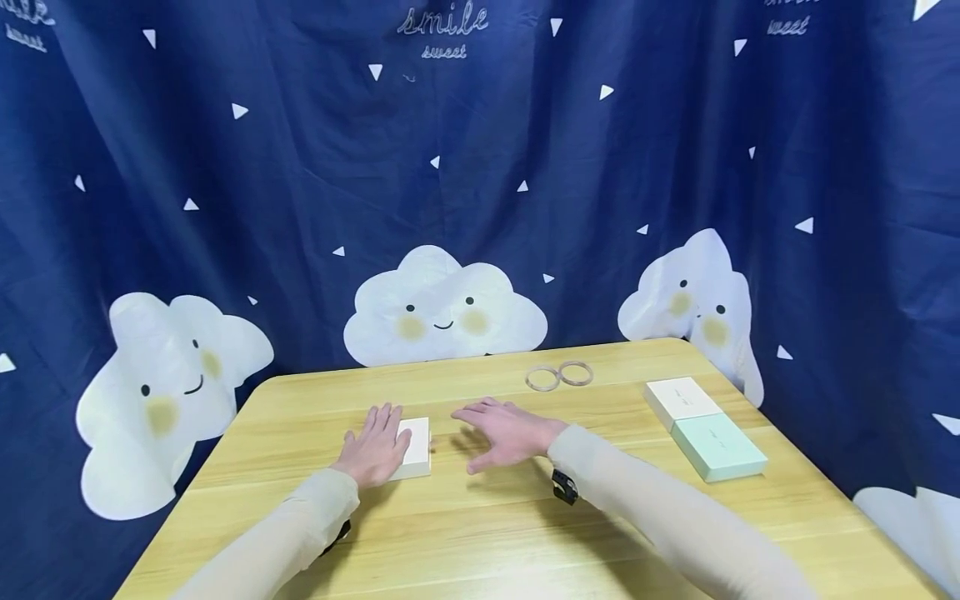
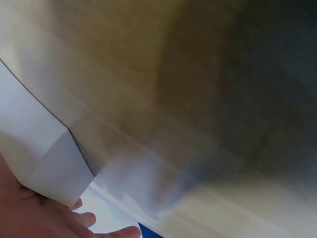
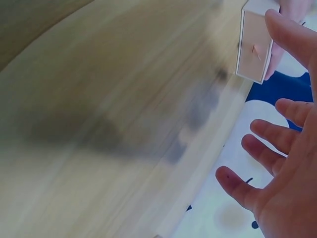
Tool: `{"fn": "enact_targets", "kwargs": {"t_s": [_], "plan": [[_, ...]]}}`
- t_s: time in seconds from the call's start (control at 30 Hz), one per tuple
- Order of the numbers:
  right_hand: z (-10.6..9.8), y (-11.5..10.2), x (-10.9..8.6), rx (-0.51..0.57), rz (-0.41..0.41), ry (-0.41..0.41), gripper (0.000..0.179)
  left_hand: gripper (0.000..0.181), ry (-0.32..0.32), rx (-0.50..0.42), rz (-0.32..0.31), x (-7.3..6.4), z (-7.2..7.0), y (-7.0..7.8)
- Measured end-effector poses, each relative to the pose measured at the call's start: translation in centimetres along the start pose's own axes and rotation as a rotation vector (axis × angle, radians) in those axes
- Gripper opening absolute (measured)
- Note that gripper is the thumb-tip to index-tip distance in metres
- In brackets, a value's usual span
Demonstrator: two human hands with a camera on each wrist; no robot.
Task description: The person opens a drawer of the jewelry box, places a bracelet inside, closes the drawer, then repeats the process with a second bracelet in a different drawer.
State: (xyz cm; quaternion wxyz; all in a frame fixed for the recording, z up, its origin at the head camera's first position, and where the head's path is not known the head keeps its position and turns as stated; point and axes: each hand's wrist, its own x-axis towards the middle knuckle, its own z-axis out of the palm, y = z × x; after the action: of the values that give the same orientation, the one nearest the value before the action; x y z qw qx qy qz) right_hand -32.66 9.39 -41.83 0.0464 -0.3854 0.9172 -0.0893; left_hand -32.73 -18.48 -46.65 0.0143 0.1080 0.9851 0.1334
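Observation:
My left hand (image 1: 375, 448) lies over the left part of a small white box (image 1: 417, 442), its fingers extended towards the far side of the table. In the left wrist view the hand (image 2: 34, 215) is against the white box (image 2: 29, 114). The right wrist view shows the box's pinkish end (image 3: 255, 37) with a small ribbon tab on it. To the right of the box, my right hand (image 1: 512, 431) hovers above the table with fingers spread, holding nothing and apart from the box. How firmly the left hand presses cannot be told.
Two thin rings (image 1: 542, 379) lie side by side near the table's back edge. At the right, a white box (image 1: 682, 398) sits against a mint-green box (image 1: 718, 446). A dark blue curtain (image 1: 300, 167) with clouds hangs behind the wooden table (image 1: 450, 542).

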Motion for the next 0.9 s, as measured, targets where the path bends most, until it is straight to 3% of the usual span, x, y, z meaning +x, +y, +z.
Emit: {"fn": "enact_targets", "kwargs": {"t_s": [0.6, 0.9], "plan": [[-1.7, 2.0, -4.2, -0.022, 0.028, -0.027, 0.090, 0.066, -0.008, 0.003, -0.004, -0.3, -0.3, 0.5], [-2.7, 3.3, -6.5, -0.018, 0.033, -0.022, 0.084, 0.068, -0.010, 0.016, 0.000, 0.0, 0.2, -0.2]]}}
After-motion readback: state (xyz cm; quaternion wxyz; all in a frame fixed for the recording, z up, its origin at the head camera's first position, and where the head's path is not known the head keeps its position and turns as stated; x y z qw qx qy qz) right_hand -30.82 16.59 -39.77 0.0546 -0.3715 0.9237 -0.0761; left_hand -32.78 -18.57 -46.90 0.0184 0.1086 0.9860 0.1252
